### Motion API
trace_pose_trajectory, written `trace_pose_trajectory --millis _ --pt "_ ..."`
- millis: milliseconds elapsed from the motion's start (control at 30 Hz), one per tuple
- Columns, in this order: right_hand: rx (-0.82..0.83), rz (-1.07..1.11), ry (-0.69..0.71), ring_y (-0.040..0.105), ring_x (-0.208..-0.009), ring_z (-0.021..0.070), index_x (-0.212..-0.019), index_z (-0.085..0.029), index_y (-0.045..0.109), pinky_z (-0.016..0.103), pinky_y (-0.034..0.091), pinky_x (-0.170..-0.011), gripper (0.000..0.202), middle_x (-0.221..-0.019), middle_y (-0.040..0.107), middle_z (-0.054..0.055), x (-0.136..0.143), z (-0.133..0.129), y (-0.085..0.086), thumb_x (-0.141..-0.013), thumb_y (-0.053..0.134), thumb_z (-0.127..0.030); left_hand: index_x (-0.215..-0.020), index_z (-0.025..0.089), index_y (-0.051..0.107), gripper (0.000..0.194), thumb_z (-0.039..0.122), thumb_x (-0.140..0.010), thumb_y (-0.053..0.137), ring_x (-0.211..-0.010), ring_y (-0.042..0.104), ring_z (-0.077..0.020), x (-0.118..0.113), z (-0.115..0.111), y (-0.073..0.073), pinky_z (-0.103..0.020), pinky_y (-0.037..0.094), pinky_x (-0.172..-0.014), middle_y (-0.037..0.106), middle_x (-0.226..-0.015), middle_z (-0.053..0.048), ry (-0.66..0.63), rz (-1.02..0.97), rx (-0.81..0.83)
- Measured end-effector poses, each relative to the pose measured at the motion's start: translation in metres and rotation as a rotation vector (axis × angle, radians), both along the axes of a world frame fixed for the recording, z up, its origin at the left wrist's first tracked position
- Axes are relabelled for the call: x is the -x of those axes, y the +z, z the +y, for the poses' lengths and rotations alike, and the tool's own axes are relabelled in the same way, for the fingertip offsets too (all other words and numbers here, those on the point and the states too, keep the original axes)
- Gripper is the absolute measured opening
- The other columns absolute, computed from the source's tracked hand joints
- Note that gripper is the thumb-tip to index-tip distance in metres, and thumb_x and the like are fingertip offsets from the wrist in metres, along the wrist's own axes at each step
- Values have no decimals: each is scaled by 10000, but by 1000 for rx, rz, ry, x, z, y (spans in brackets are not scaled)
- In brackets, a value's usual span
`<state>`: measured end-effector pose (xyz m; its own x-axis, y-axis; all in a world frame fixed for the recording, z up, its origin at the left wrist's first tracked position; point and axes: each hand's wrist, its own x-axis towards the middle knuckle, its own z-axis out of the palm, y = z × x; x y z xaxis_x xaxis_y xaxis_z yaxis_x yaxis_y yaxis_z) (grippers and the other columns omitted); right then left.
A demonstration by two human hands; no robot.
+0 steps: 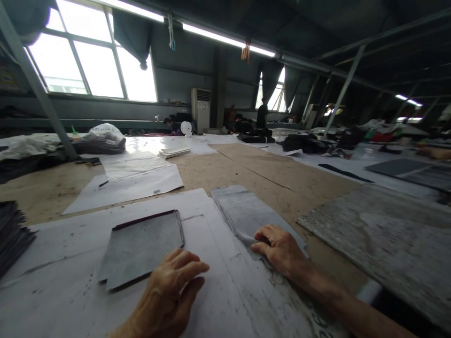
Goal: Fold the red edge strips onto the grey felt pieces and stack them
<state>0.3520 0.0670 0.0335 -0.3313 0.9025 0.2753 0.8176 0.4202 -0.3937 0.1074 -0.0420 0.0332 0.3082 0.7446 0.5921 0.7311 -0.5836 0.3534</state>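
My right hand [280, 249] pinches the near left edge of a stack of grey fabric pieces [248, 206], lifting the top layer slightly there. The stack lies lengthwise, partly on white paper and partly on the brown table. My left hand [169, 288] hovers over or rests on the white paper [214, 291], fingers loosely bent and the thumb apart, with nothing seen in it. Just beyond it lies a flat grey panel [146, 246] with dark folded edges along its far and right sides and a notched near left corner. The left fingers partly cover that panel's near right corner.
A dark stack of cut pieces [14, 234] stands at the left edge. To the right lies a worn, stained grey board [387, 234]. Farther off are white sheets [137, 183], a bagged bundle [100, 141], a small white fan [186, 128] and people at the back.
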Motion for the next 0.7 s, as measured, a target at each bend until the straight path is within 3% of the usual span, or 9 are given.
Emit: trace_pose_trajectory --millis 100,233,400,567,700 --pt "-4 18 32 558 -734 143 -664 -200 584 235 395 -674 80 -735 612 5 0 2 -1 -727 553 -239 -929 212 622 243 123 -795 440 -744 574 -179 -22 5 -2 -318 507 -678 631 -821 -61 -36 -29 84" --pt "-1 29 64 554 -688 133 -605 -202 553 227 386 -640 232 -691 602 4 -3 5 3 -799 453 -280 -1062 214 588 331 114 -776 453 -867 570 -208 -44 19 -4 -357 497 -775 611 -997 -82 -49 -51 177" --pt "23 30 100 538 -620 129 -576 -204 528 226 376 -586 260 -637 593 6 -4 13 3 -791 401 -276 -1065 180 589 321 111 -778 462 -952 556 -207 -66 45 -6 -340 465 -858 587 -1067 -84 -32 -64 185" --pt "26 32 106 522 -609 142 -565 -202 491 247 367 -580 219 -641 579 22 -5 17 -1 -747 406 -291 -1016 185 621 283 131 -770 491 -921 573 -181 -75 66 -14 -291 467 -839 601 -1042 -65 49 -87 187" --pt "29 27 112 532 -652 150 -640 -210 536 252 363 -588 193 -697 585 13 -6 10 -1 -727 487 -376 -951 184 653 254 123 -777 479 -872 593 -168 -75 70 -17 -273 478 -800 629 -971 -56 94 -119 204"
